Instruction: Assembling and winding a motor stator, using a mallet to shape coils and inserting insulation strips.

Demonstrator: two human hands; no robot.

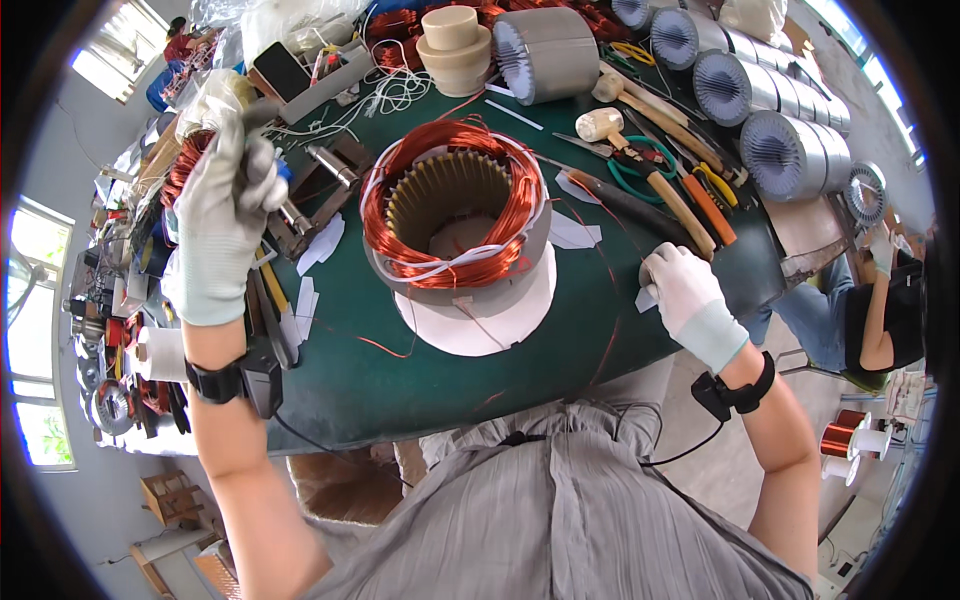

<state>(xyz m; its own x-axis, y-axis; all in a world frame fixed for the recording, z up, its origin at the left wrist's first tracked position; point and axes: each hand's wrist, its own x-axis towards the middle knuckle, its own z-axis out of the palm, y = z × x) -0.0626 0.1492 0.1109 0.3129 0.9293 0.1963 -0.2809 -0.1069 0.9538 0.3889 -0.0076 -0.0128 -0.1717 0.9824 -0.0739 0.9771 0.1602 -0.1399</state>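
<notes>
A motor stator [540, 235] with copper windings [400, 257] around its top stands upright on a round white sheet [480, 328]. White sleeving and cord wrap parts of the coils. Loose copper wire ends trail from it over the green table. My left hand [222, 205], in a white glove, is raised at the left, above tools and beside a bundle of copper wire [185, 165]; its fingers are blurred. At the table's right, my gloved right hand [690, 300] is closed, and a thin copper wire runs to its fingertips. A white paper scrap [646, 299] shows beneath them.
Mallets [600, 126], pliers [718, 185], green-handled scissors [640, 170] and an orange-handled tool [707, 210] lie at the right. Several metal stator cores [790, 155] stand behind. Paper scraps [575, 233] lie around. A person [885, 315] sits at far right.
</notes>
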